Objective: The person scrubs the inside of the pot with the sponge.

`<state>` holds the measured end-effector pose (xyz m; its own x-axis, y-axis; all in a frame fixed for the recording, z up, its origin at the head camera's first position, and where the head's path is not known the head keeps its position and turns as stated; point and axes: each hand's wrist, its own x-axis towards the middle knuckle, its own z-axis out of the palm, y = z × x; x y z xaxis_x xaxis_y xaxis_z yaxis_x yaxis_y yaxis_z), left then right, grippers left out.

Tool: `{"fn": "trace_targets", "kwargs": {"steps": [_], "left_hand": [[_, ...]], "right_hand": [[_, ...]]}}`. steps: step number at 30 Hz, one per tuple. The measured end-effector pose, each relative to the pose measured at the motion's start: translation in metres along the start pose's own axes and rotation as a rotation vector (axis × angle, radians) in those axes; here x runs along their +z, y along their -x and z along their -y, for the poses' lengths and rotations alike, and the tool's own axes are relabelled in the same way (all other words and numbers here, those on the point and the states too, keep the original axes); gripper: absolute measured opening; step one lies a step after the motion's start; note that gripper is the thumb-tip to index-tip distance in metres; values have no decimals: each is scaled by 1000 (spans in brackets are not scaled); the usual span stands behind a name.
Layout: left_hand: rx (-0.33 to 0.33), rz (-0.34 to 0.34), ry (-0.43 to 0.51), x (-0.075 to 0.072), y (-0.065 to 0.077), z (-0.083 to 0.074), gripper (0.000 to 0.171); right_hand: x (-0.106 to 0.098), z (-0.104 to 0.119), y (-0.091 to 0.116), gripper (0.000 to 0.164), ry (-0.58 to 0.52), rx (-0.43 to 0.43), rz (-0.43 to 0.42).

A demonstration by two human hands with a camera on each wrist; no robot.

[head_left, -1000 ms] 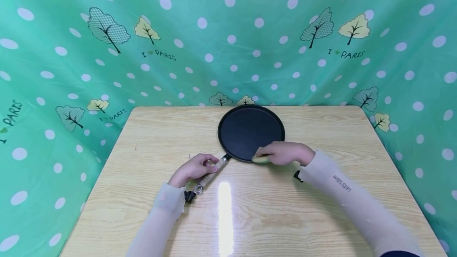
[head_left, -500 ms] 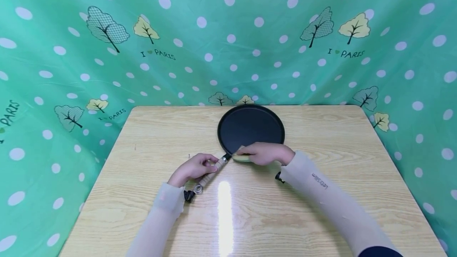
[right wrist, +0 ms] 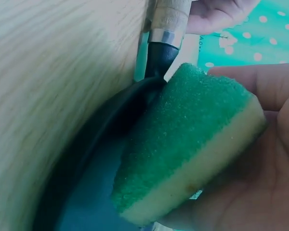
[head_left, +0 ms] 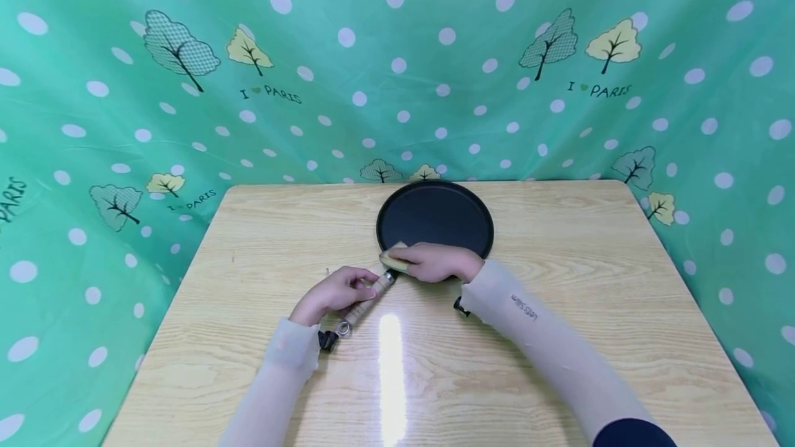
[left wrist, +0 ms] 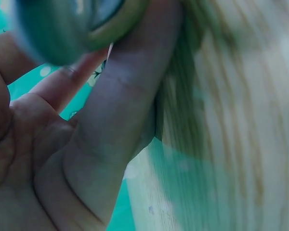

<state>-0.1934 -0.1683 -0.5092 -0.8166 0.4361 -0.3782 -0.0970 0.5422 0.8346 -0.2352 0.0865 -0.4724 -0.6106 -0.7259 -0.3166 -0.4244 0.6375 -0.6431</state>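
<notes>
A flat round black pan (head_left: 435, 216) lies on the wooden table (head_left: 497, 364), its wood-look handle (head_left: 365, 303) slanting toward the front left. My left hand (head_left: 335, 292) pinches this handle between thumb and fingers. In the left wrist view, the handle's blurred end (left wrist: 62, 33) crosses in front of the hand. My right hand (head_left: 437, 262) grips a sponge (right wrist: 188, 144) with a green scouring side and a pale yellow side. The sponge is at the pan's near-left rim, beside the handle joint (right wrist: 161, 55). My right hand hides part of the pan's near edge.
A green curtain (head_left: 348, 130) with white dots and printed trees hangs behind and beside the table. The pan's far rim is close to the table's back edge. A bright light reflection (head_left: 391, 378) shows on the tabletop in front.
My right hand has slid the sponge leftward along the pan's near rim, from the lower right to the handle joint. My left hand keeps its hold on the handle; the pan stays put.
</notes>
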Motion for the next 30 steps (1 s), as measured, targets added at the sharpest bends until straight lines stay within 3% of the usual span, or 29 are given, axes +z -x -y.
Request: {"fn": "trace_targets", "kwargs": {"steps": [9,17,30], "left_hand": [[13,8,-15,-1,-2,1,36],[22,14,-7,0,-4,4,36],[25,12,-3,0,-3,4,36]], "right_hand": [[1,6,-19,57,53,-6,-4],[-4,7,-35,72,5,41,16],[-17,-1,-65,68,-34,72,-64]]}}
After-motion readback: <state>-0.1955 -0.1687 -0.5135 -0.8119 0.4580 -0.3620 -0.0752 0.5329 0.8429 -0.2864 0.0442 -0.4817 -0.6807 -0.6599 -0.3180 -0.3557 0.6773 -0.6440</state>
